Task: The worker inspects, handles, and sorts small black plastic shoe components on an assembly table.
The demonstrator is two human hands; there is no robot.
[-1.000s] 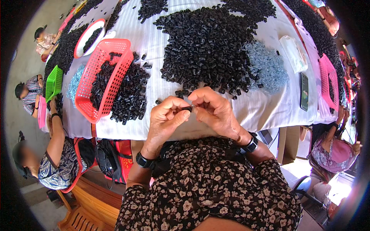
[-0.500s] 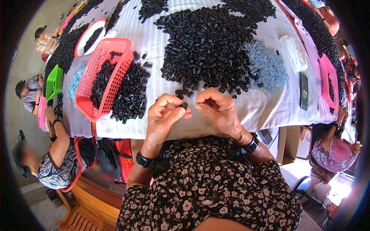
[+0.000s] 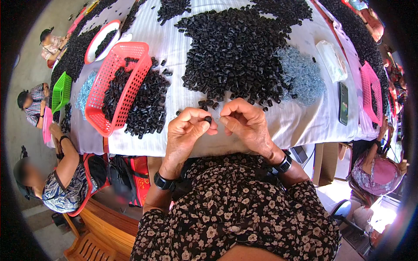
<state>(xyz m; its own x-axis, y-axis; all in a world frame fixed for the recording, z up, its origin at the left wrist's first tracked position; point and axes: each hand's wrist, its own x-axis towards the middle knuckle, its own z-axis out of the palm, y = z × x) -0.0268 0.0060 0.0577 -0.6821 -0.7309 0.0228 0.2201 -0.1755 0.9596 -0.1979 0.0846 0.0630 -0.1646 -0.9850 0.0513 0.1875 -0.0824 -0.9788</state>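
Note:
Over the near edge of the cloth-covered table, my left hand (image 3: 187, 130) pinches a small black plastic cap (image 3: 208, 119) between thumb and forefinger. My right hand (image 3: 245, 124) faces it with thumb and forefinger pinched together. A tiny pale bit shows at those fingertips, too small to name. The fingertips of the two hands are a short gap apart. Just beyond them lie a few loose black caps (image 3: 210, 104), in front of a large heap of the same black pieces (image 3: 230, 56). A pile of small silvery-blue, spring-like metal pieces (image 3: 301, 76) adjoins the heap's right side.
A red perforated basket (image 3: 96, 106) sits left, with black pieces inside and beside it. Behind it is a white bowl with a red rim (image 3: 89, 52). At right lie a phone (image 3: 343, 103) and a clear plastic bag (image 3: 332, 61). Other people (image 3: 65, 182) sit along both sides.
My left hand has shifted very slightly down and right, still holding the black cap. My right fingertips have tilted a little, and the tiny pale bit now shows there.

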